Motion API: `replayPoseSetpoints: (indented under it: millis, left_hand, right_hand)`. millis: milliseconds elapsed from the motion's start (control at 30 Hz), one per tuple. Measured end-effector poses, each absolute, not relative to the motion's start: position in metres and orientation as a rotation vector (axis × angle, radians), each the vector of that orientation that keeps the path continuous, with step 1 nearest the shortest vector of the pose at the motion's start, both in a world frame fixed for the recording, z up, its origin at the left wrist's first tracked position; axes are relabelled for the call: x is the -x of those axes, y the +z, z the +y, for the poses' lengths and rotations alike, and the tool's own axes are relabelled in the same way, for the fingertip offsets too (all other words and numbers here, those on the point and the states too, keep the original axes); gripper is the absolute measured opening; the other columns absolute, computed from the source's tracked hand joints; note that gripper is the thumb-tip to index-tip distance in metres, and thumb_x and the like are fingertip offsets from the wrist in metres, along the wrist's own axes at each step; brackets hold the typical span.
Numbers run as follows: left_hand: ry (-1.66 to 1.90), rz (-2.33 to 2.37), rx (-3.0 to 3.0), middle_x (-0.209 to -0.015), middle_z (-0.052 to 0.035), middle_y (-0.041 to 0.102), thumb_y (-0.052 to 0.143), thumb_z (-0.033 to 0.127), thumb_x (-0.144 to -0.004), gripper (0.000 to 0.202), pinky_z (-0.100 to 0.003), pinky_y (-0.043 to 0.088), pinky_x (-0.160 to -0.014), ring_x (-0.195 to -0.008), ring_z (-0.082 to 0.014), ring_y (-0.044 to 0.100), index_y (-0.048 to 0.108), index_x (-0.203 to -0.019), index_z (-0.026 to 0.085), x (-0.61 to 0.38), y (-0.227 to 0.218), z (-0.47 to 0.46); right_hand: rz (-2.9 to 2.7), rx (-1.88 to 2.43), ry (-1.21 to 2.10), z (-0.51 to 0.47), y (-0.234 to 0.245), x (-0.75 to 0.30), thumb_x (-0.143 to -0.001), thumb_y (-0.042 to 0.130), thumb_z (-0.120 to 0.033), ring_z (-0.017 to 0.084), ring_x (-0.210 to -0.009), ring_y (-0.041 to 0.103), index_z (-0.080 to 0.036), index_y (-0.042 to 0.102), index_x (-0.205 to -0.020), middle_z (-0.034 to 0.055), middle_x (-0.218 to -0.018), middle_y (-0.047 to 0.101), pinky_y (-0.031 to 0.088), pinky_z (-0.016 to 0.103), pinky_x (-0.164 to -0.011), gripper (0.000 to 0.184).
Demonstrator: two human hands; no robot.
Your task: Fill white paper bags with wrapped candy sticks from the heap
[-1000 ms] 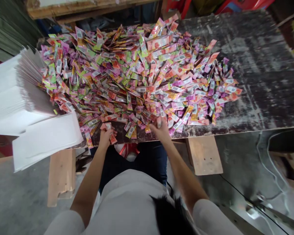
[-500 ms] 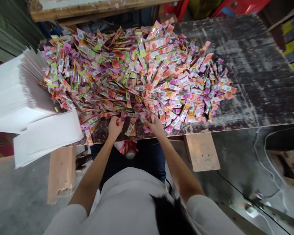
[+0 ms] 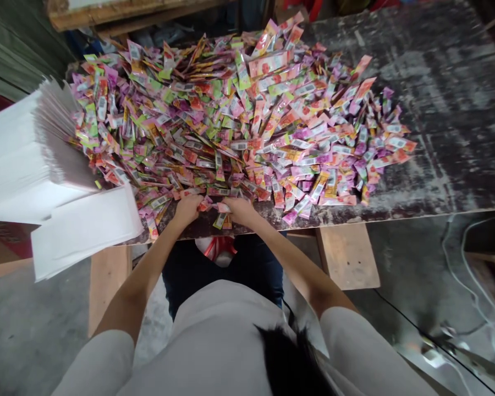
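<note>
A broad heap of small colourful stick packets [image 3: 247, 121], pink, orange, green and purple, many with barcodes, covers much of the dark table. At the near edge of the heap, my left hand [image 3: 188, 209] is closed on a pink packet [image 3: 205, 204] that sticks out toward the right. My right hand [image 3: 240, 211] faces it, fingers pinched on another pink packet [image 3: 223, 207] pointing left. The two packet ends are close together; whether they touch I cannot tell. Just below them, a couple of yellow-green packets [image 3: 220, 221] lie on the table edge.
To the left stands a thick stack of white paper sheets or bags [image 3: 16, 159], with some loose white ones [image 3: 86, 228] overhanging the table edge. The dark scuffed tabletop [image 3: 449, 121] extends to the right. Wooden boards [image 3: 346, 256] jut out below, and cables [image 3: 470, 280] lie on the floor.
My right hand has moved left toward my left hand, and the packets in both hands now nearly meet. The view has shifted slightly.
</note>
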State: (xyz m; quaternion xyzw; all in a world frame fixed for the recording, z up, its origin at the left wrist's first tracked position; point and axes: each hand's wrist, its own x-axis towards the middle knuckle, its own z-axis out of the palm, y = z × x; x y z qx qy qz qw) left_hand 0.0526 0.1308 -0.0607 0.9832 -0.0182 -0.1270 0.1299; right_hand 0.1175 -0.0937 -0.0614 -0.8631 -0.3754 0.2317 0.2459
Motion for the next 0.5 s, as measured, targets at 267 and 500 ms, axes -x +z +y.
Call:
replayPoseSetpoints:
  millis: [267,500]
  left_hand:
    - [-0.282,-0.155,-2.872,-0.106,-0.0134,0.066,0.047,0.005,-0.076,0.04,-0.04,0.043,-0.091,-0.107,-0.028,0.057,0.067,-0.107,0.021,-0.044,-0.066,0.125]
    - [0.009,0.07,-2.804,-0.102,-0.0131,0.062,0.056,0.019,-0.08,0.017,-0.038,0.043,-0.092,-0.108,-0.0284,0.055,0.061,-0.096,0.019,-0.017,-0.056,0.127]
  right_hand:
    - [-1.321,2.479,0.669,-0.08,-0.068,-0.105,-0.083,0.061,-0.023,0.026,-0.1,0.063,-0.022,0.058,-0.126,0.0121,-0.109,0.067,0.044,0.03,-0.08,0.043]
    - [-0.887,2.392,0.285,-0.117,-0.044,-0.116,-0.079,0.06,-0.021,0.027,-0.105,0.056,-0.018,0.064,-0.103,0.0131,-0.113,0.061,0.043,0.035,-0.088,0.024]
